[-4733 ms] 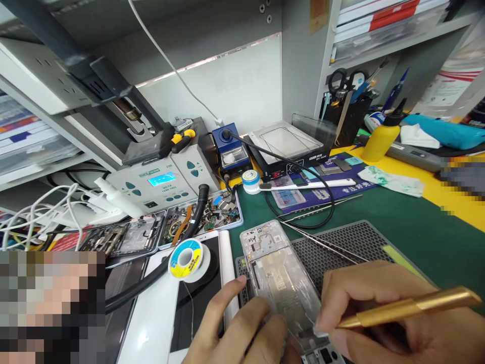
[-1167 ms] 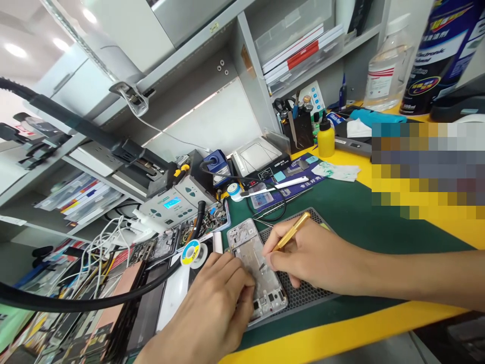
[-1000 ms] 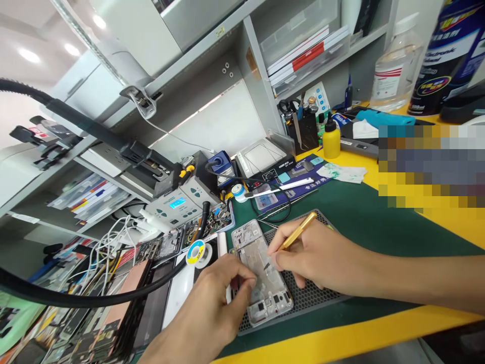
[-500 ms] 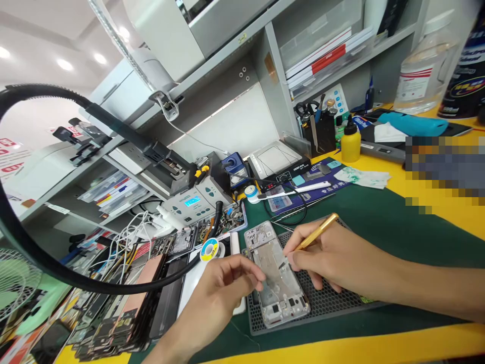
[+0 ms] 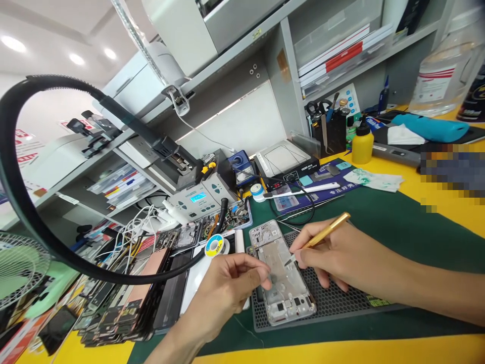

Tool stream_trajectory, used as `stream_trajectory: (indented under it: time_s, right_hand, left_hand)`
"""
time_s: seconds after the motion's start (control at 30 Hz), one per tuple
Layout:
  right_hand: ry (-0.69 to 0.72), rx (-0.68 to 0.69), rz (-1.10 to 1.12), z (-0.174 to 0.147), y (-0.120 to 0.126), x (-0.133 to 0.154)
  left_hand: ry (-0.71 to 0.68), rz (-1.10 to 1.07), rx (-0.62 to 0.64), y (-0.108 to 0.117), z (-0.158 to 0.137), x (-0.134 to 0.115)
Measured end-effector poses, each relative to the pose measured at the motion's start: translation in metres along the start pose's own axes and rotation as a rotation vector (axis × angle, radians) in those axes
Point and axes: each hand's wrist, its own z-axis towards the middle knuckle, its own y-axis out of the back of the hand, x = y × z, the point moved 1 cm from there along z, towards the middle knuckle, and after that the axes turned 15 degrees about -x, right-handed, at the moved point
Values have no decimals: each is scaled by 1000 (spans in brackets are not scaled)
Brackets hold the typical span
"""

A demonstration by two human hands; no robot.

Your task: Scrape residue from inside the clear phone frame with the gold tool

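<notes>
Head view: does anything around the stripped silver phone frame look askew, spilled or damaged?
Nothing spilled or broken stands out. The stripped silver phone frame lies slanted across the black perforated mat, held by the left hand while the right hand works a gold pen-shaped tool on it. Dismantled phone parts lie heaped at the left.

The person's 2 arms enter from the lower edge, both bare from the wrist up as far as the head view shows, with no sleeve in sight. The left hand (image 5: 227, 293) and the right hand (image 5: 341, 253) are ungloved. The fingernails are short and plain, and the forearms look slim.
</notes>
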Motion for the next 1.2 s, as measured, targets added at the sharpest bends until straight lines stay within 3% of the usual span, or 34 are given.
stream_trajectory:
  time_s: [0.33, 0.73, 0.87, 1.07, 1.2]
  right_hand:
    - [7, -31, 55, 0, -3, -2]
    - [-14, 129, 314, 0, -2, -2]
    - [-33, 136, 304, 2, -4, -4]
    - [-59, 132, 398, -1, -3, 5]
    - [-33, 176, 413, -4, -3, 6]
  left_hand:
    - [-8, -5, 9, 3, -1, 7]
    - [-193, 95, 80, 3, -4, 15]
    - [-469, 248, 9, 2, -6, 16]
    - [-1253, 582, -179, 4, -11, 17]
    - [-1514, 726, -242, 4, -11, 18]
